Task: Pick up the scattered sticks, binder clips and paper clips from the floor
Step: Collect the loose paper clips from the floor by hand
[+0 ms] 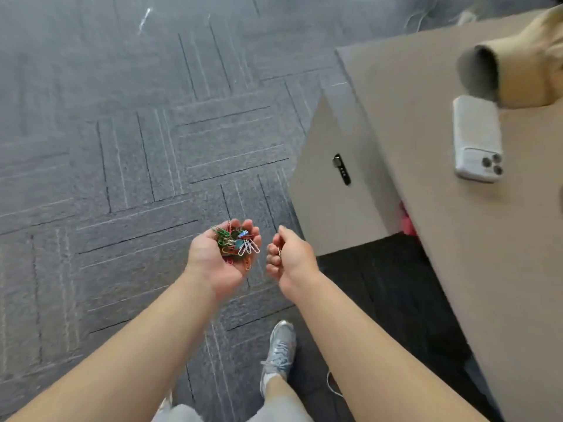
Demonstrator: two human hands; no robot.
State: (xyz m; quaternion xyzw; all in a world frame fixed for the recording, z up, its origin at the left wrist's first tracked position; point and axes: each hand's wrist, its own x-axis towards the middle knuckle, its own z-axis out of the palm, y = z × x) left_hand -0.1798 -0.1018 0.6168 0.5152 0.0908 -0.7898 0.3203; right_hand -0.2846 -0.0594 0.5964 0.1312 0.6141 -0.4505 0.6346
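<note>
1. Left hand (219, 260): palm up and cupped, with the fingers curled up around a pile of clips (237, 242).
2. The pile is a tangle of thin bent-wire paper clips in green, red, orange, white and pink. At least one blue, blockier binder clip sits near the top. A few wire loops stick out past the palm edge on the side toward the other hand.
3. Right hand (289, 257): just beside the left and not touching it. Its fingers are curled in, and the thumb and fingers pinch a small wire paper clip (278, 251). Only a sliver of the clip shows, so its colour is unclear.
4. Both forearms are bare and reach out over the floor.
5. Carpet (122, 147): grey, short-pile tiles with a pattern of straight dark and pale lines set at right angles.
6. Sneaker (278, 351): grey, laced and mesh-like, on the carpet below the right forearm. A thin white cable (332, 388) lies near it.
7. Desk (457, 239): on the right, with a smooth, matte, beige flat top.
8. Cabinet panel (329, 208): the same beige, below the desk edge, with a small dark oblong lock (341, 169).
9. Phone (475, 138): lies face down on the desk in a white rounded case, showing three camera lenses.
10. Sleeve (524, 71): tan fabric with an open cuff, at the desk's far corner.
</note>
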